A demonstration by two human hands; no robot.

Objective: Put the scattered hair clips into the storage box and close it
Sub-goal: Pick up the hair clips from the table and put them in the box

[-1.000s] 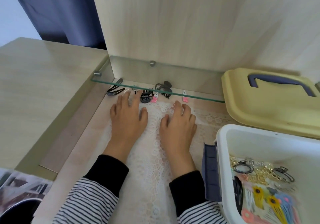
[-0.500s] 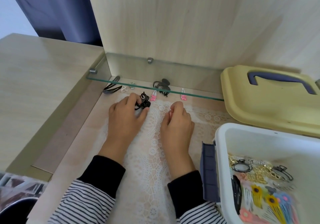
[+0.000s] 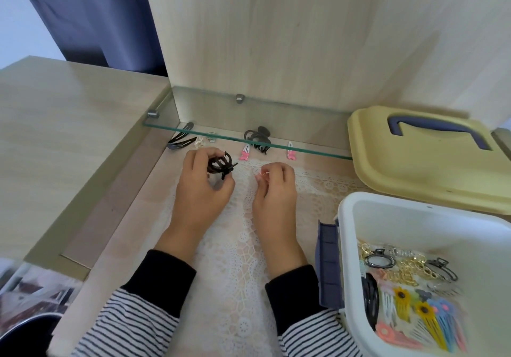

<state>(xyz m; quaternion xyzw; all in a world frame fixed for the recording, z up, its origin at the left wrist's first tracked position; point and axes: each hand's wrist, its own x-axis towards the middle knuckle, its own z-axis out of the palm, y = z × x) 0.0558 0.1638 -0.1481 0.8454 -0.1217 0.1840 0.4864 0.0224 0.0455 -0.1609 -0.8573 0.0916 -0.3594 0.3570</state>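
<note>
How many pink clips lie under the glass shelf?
2: one pink clip left of the black claw clip, the other right of it. The right hand may hide a third.

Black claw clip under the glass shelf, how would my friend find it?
Find the glass shelf along the back wall. Under its middle lies the black claw clip, between two small pink clips. It is big and curly, and untouched, unlike the other black claw that the left hand holds.
</note>
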